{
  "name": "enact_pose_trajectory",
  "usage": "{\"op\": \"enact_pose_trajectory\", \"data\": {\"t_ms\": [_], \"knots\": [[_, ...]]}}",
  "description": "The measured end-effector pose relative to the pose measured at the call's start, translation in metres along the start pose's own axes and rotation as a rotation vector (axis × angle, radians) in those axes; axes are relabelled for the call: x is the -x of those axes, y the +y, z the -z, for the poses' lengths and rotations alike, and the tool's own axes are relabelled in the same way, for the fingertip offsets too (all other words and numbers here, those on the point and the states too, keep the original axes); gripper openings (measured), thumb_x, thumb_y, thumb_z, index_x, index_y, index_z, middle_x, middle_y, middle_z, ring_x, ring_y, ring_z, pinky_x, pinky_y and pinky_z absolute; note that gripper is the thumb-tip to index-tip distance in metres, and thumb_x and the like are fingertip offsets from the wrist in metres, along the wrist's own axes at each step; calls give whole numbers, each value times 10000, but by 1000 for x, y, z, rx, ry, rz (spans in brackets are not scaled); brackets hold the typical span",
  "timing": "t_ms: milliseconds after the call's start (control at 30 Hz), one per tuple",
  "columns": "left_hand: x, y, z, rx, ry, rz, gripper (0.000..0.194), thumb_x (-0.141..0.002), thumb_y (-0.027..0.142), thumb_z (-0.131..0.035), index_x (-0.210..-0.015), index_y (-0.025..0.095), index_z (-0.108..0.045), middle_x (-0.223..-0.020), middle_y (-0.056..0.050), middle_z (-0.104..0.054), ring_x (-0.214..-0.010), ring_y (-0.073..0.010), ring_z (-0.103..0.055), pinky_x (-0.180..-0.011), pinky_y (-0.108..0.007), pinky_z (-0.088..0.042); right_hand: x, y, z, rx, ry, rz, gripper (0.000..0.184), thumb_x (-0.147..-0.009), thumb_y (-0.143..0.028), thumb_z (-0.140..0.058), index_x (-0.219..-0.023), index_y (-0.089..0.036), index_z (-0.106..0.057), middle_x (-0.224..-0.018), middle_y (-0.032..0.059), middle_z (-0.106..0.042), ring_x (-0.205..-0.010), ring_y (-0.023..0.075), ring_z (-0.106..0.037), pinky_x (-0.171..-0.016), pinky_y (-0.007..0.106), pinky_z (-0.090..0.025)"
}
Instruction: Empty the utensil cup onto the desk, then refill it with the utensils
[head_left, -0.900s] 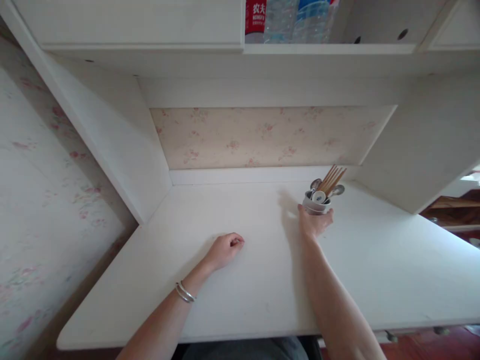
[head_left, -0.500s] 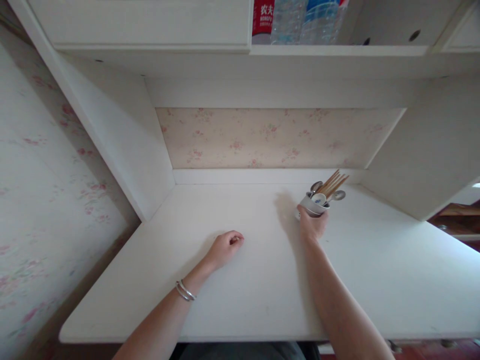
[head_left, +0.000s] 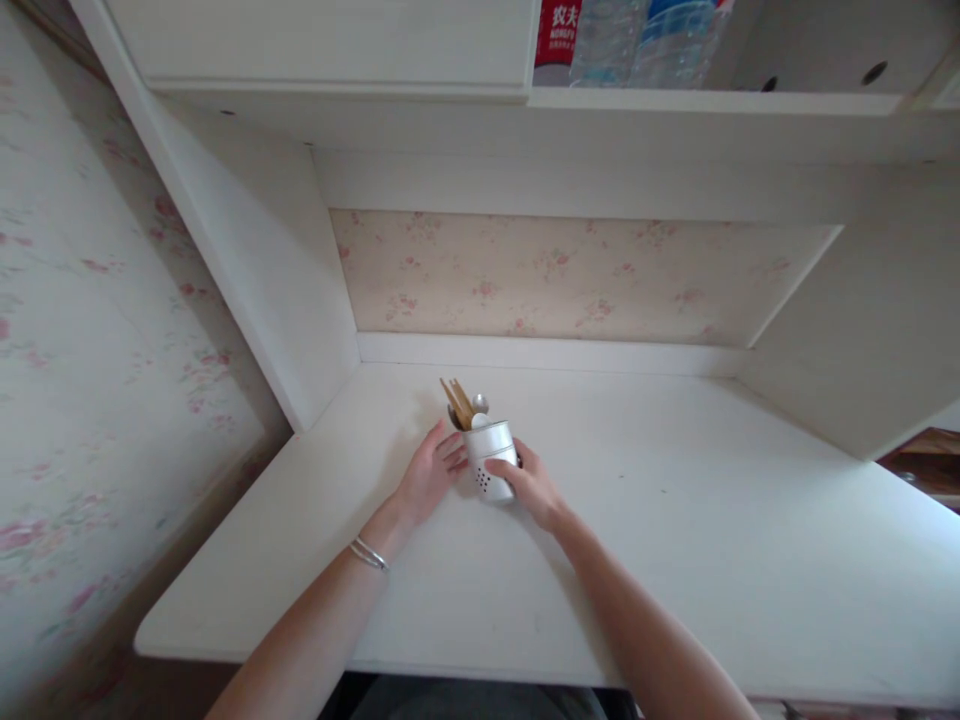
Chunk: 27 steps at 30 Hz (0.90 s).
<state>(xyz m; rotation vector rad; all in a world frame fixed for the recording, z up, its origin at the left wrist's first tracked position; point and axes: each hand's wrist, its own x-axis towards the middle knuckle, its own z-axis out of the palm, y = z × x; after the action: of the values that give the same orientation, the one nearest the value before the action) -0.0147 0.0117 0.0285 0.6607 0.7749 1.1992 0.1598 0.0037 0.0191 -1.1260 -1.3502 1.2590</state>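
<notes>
A silver metal utensil holder [head_left: 491, 455] with small drain holes leans to the left near the middle of the desk. Out of its mouth stick several wooden chopsticks [head_left: 458, 398] and a few spoons, among them a metal spoon [head_left: 480, 403] and a white spoon [head_left: 481, 421]. My right hand [head_left: 531, 485] grips the holder from the right, thumb across its front. On the other side, my left hand [head_left: 433, 470] is open, fingers stretched beside the holder's wall; whether they touch it I cannot tell. Two silver bangles [head_left: 369, 553] circle my left wrist.
The white desk [head_left: 645, 580] has a side panel [head_left: 255, 260] on the left and another [head_left: 847, 330] on the right. Overhead, a shelf [head_left: 712, 100] holds plastic bottles [head_left: 607, 45] and a red package [head_left: 557, 35]. Floral wallpaper [head_left: 540, 275] covers the back.
My right hand has carried the utensil holder leftward from the right rear of the desk to the middle. My left hand has opened from a loose curl beside it. The view has shifted slightly.
</notes>
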Motion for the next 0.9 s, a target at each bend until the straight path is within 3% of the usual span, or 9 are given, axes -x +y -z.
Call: {"op": "enact_pose_trajectory", "data": {"t_ms": [133,233,333,467,733,800,900], "knots": [[-1,5,1,28,10,84,506,-801,647,-485,-873,168,-632,-901,-86,-692,-838,-218,-655,-765,-349,-538,11,-2,-14,-178,-275,-192,414,-743,-433,-682,-1020,-129,-635,-882,64,-670,-754,179,-595,-646,267,-439],[-5,3,5,140,79,148,490,-782,627,-526,-837,150,-626,-850,-108,-697,-776,-227,-664,-728,-370,-552,14,-3,-17,-366,-370,-416,435,-802,-517,-593,-985,-123,-619,-853,73,-661,-700,155,-606,-613,250,-463],[-10,0,11,242,150,126,376,-789,522,-582,-839,151,-614,-809,-87,-695,-714,-205,-661,-707,-366,-557,15,-6,-13,-515,-446,-555,466,-831,-561,-531,-1043,-149,-580,-884,74,-656,-708,162,-626,-641,292,-515],[-13,5,19,333,216,54,280,-815,433,-576,-792,154,-582,-736,-63,-670,-656,-177,-647,-662,-332,-555,14,-10,-6,-619,-560,-600,516,-846,-576,-493,-1138,-151,-512,-918,88,-654,-736,197,-654,-673,387,-555],[-8,12,20,414,243,15,265,-833,426,-545,-801,162,-539,-863,-106,-672,-828,-225,-675,-717,-356,-558,12,-8,-1,-684,-608,-602,564,-857,-604,-438,-1166,-133,-478,-917,110,-658,-757,231,-681,-640,382,-561],[-7,10,18,374,199,32,278,-827,434,-552,-819,156,-557,-850,-99,-671,-750,-198,-666,-667,-325,-552,12,-7,-1,-684,-608,-599,557,-854,-599,-449,-1157,-134,-488,-913,105,-660,-761,230,-680,-649,389,-562],[-6,10,17,268,113,72,321,-829,469,-536,-757,157,-553,-635,-31,-593,-518,-116,-563,-495,-239,-483,12,-3,-2,-650,-616,-600,547,-844,-593,-486,-1135,-131,-509,-893,99,-663,-769,227,-677,-686,410,-563]]}}
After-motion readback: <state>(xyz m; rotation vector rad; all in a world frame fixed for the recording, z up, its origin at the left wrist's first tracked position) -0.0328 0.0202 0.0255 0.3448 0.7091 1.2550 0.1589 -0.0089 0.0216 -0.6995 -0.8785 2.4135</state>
